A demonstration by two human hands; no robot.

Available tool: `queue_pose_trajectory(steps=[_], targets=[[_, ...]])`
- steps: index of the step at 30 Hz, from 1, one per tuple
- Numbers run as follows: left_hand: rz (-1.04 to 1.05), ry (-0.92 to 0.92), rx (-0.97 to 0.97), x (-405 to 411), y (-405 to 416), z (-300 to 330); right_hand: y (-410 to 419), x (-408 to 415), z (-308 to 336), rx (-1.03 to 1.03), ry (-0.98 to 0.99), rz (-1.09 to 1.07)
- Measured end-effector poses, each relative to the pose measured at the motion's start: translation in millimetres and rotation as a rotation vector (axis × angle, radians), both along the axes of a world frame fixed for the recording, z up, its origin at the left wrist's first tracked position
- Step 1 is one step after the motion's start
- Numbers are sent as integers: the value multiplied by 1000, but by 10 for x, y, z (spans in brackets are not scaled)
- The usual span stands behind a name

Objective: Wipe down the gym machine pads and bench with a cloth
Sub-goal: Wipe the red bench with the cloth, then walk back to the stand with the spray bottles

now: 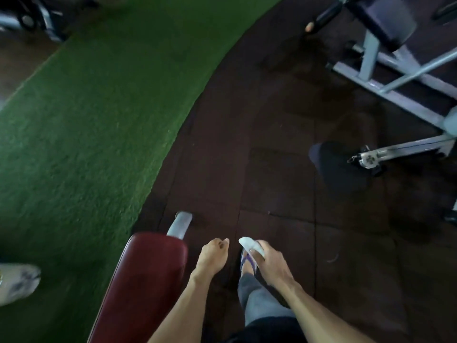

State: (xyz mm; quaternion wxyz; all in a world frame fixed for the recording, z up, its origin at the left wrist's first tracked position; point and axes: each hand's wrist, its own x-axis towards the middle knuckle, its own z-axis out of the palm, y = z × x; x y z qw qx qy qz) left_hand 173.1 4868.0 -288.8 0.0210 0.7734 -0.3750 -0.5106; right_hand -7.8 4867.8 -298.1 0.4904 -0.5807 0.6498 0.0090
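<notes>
Left hand (214,253), lower centre: extended forward, fingers curled together, holding nothing. Right hand (268,259): palm down, fingers clamped on white cloth (248,244). Maroon bench pad (146,280) lies lower left.

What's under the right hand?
Under the right hand: a foot in a white sandal on dark floor tiles. The hand covers part of the foot; anything in its grip is hidden.

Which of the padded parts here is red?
The bench pad beside the left hand; the machine pads at upper right and mid right are dark.
</notes>
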Motion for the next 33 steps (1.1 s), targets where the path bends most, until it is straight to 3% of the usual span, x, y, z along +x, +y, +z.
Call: queue_pose_trajectory(steps=[14,25,33], targets=[[-139,-31,-24,-132,-3284,-104,-3345,-48,12,7,66,-101],[-315,-41,-23,347,-6633,30,-6366,363,161,11,40,-209],[-261,-22,-52,349,-9174,-38,-8872,440,64,2,-30,-240]])
